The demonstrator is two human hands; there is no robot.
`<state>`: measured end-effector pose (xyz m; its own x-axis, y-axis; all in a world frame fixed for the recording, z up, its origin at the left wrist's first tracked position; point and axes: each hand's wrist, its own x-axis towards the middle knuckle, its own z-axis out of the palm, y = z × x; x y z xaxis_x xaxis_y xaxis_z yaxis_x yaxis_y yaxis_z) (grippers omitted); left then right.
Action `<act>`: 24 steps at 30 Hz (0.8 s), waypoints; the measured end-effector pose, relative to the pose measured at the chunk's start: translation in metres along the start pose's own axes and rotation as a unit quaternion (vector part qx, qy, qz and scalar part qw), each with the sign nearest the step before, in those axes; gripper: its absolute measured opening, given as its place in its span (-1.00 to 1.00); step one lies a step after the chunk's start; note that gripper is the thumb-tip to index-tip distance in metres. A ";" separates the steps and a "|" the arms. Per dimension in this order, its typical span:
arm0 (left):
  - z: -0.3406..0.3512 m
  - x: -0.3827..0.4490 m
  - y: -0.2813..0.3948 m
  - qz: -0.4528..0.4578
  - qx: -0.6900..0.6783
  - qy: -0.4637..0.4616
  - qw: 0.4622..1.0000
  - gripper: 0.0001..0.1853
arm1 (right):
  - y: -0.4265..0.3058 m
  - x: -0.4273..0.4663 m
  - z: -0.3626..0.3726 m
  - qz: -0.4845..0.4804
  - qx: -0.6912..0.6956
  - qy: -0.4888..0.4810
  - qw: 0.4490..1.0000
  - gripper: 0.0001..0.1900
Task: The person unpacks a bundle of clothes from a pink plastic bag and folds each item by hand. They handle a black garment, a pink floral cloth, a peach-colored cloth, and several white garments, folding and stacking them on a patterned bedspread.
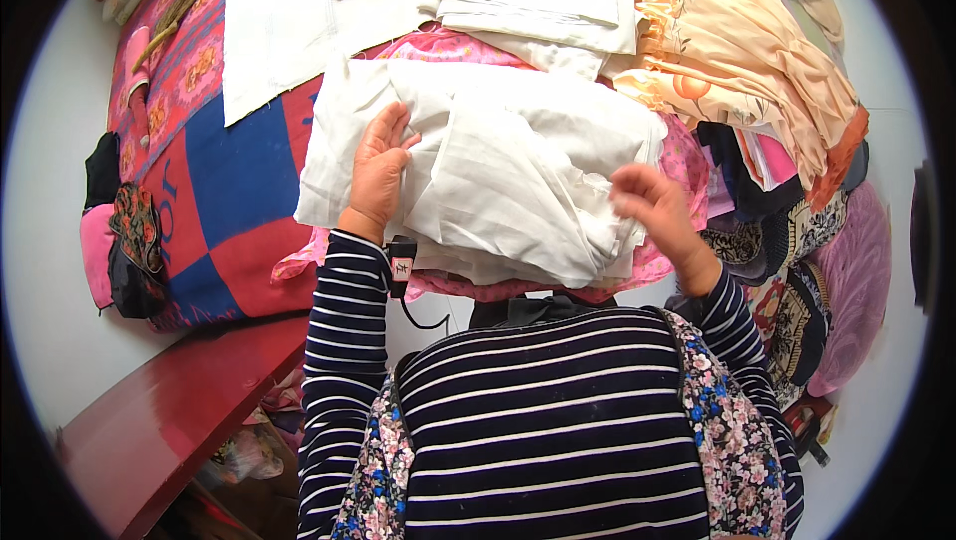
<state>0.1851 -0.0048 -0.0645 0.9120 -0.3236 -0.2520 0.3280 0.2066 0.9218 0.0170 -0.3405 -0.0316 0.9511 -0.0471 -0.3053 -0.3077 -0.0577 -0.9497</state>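
Observation:
Folded white fabric [508,166] lies in a thick, creased bundle before me, on top of a pink patterned cloth [683,166]. Toward the bundle's left side, my left hand [385,163] rests on or just over the fabric, palm turned inward and fingers extended. My right hand [653,196] is at the bundle's right edge, its fingers curled and slightly blurred; whether they pinch the fabric cannot be told. Just beyond the bundle is a stack of folded white cloth [534,2], with a flat white cloth [276,32] to its left.
A peach ruffled cloth [754,54] is heaped at the back right, above piled dark and patterned textiles [795,301]. A red and blue checked blanket [239,166] covers the surface at left, near a red wooden ledge [187,398]. A small black device with a cable hangs by my left wrist.

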 end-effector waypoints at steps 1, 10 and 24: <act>-0.004 0.003 -0.005 -0.021 0.015 0.004 1.000 -0.23 | -0.004 -0.010 0.009 0.001 -0.038 -0.031 0.999 -0.67; -0.011 0.010 -0.018 -0.015 -0.014 0.010 1.000 -0.27 | -0.021 0.007 0.073 -0.232 -0.599 -0.209 0.738 -0.65; -0.032 -0.046 0.001 0.179 0.409 -0.011 0.895 -0.46 | 0.047 -0.037 0.007 0.171 0.106 0.153 0.967 -0.88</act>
<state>0.1516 0.0397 -0.0611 0.9147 -0.3914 0.1011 -0.2828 -0.4409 0.8519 -0.0325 -0.3340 -0.0655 0.7316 -0.3223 -0.6008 -0.5603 0.2178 -0.7991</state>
